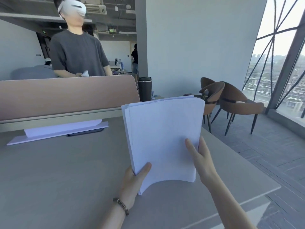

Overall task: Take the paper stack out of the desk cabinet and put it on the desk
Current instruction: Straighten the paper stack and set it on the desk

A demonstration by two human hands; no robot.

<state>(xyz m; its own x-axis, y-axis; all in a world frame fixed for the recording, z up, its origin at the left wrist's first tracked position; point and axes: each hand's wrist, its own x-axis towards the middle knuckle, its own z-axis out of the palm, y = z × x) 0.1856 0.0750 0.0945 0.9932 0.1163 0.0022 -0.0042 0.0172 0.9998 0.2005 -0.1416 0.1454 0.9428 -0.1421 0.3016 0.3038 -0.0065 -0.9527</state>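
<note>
**Paper stack held over desk, both hands on it, not yet set down**

Paper stack (163, 138) is out of the cabinet and up in the air above the grey desk (57, 171), tilted toward the camera; near edge bows upward in an arch, sheets at the far edge slightly fanned. Left hand (133, 180) closed on the near-left corner, thumb on top, fingers hidden beneath; right hand (200, 157) clamped on the right edge, thumb lying across the top sheet, fingers behind the stack. Cabinet not in view.

Handling, as a judgement: loose unbound sheets, floppy, moderately heavy for paper; top sheets are slick and likely to slide or splay if tilted further; the bow suggests the hands squeeze inward. Best hold is opposite edges with support underneath, keeping it level; lower the near edge first, then flatten.

Bare desk surface lies directly below, so placement looks close; a white stand (57, 131) sits further back by the divider panel (66, 96), a dark tumbler (144, 89) beyond; a person in a headset (77, 52) stands behind the panel, well apart from the stack.
</note>
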